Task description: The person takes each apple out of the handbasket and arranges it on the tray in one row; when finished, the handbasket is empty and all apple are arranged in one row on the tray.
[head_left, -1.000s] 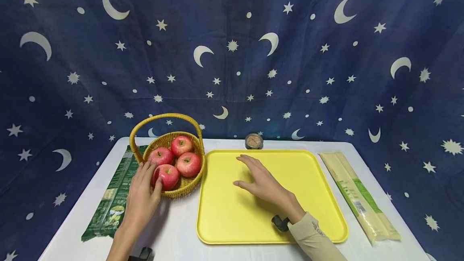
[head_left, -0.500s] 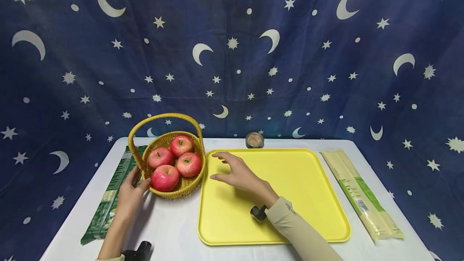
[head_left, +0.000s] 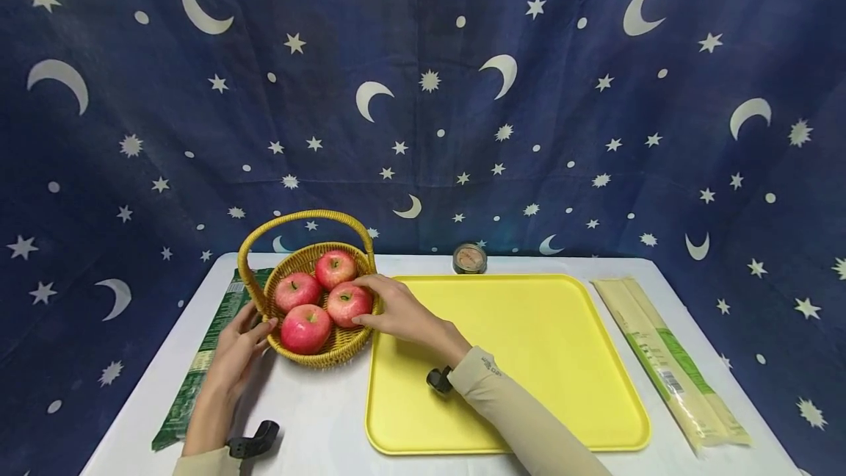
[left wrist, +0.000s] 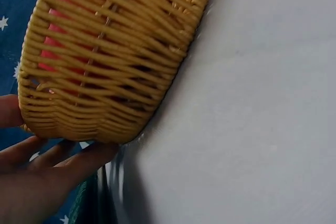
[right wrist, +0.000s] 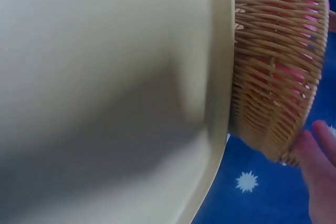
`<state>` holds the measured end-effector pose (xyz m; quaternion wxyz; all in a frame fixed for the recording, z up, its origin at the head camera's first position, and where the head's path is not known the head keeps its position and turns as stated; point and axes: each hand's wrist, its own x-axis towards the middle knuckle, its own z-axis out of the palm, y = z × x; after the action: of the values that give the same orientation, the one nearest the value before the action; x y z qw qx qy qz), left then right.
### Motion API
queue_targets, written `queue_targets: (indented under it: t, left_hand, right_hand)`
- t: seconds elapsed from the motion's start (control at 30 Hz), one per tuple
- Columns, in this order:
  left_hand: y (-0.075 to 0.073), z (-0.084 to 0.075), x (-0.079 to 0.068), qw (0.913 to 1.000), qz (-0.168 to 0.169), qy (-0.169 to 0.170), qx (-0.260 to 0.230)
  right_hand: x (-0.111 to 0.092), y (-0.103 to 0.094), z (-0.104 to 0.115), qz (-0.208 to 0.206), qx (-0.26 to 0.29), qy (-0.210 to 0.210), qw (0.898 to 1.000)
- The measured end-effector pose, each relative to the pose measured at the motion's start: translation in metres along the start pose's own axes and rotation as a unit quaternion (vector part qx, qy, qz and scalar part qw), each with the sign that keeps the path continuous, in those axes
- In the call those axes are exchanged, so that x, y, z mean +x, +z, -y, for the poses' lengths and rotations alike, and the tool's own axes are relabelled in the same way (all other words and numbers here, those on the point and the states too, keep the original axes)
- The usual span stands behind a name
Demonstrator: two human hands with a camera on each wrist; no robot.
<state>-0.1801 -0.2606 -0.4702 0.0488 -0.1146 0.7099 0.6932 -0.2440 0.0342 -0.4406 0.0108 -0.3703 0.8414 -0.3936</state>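
Left of the yellow tray [head_left: 515,358], on the white table [head_left: 317,417], a wicker basket [head_left: 324,358] holding four red apples is seen. The right apple [head_left: 346,305] lies directly to the left of the right hand [head_left: 410,318], which is extended across the tray from the right. Finger and thumb are held apart, one on the apple's far side, one on its near side; whether it is gripped cannot be told. No long axis is offered by so round a fruit, so direction of approach is judged to matter most. To this apple the right hand is nearer. By the left hand [head_left: 234,355] the near-left rim is held, beside the near apple [head_left: 306,329]. Overhead, the basket is spanned by its handle [head_left: 317,214].

From the left wrist, what is partly hidden from the head camera is shown: fingers laid against the outer wall, thumb at the rim. From the right wrist, the tray's edge is seen running right alongside the basket; the apples are glimpsed only as red patches through the weave.
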Motion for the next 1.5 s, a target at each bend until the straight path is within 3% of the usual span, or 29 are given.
queue_targets:
  t: [0.23,0.5,0.77,1.1,1.4,1.5]
  left_hand:
    - [-0.002,-0.001,-0.002,0.9997,0.015,0.013,0.016]
    - [-0.005,0.003,-0.006,0.9993,0.019,0.014,0.029]
    - [-0.005,0.002,-0.003,0.9991,0.019,0.014,0.035]
    - [-0.005,0.000,-0.004,0.9989,0.016,0.020,0.039]
    - [-0.001,0.002,-0.005,0.9989,0.007,-0.003,0.046]
    - [0.000,0.001,-0.004,0.9987,0.008,-0.003,0.049]
  right_hand:
    - [0.016,0.017,0.011,0.030,-0.127,0.028,0.991]
    - [0.024,0.034,0.013,0.039,-0.224,0.041,0.973]
    - [0.027,0.037,0.019,0.031,-0.268,0.057,0.961]
    - [0.028,0.038,0.022,0.022,-0.318,0.033,0.947]
    - [0.020,0.040,0.020,-0.026,-0.366,-0.007,0.930]
    - [0.016,0.039,0.021,-0.056,-0.349,-0.013,0.935]
